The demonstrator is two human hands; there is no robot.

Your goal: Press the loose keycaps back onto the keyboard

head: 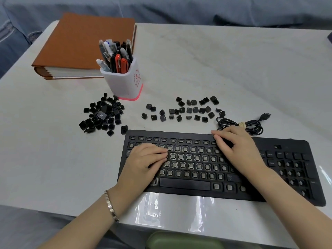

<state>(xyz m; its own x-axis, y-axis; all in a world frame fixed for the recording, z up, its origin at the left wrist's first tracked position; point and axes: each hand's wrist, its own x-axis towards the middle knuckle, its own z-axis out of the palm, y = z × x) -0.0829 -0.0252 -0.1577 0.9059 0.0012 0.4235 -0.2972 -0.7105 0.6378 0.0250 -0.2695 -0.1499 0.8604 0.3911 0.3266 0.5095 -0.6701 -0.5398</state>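
Left hand [146, 159] flat, fingers straight, on keyboard [197, 192] centre-left. Right hand [239, 150] at top row; grip indiscernible. Loose keycaps [182, 110] above.

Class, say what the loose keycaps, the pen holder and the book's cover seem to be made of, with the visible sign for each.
Loose keycaps: likely hard plastic, black, with a slight sheen on moulded edges. Pen holder: probably plastic, smooth white walls over a translucent pink base. Book cover: perhaps leather or imitation, matte brown; which cannot be told.
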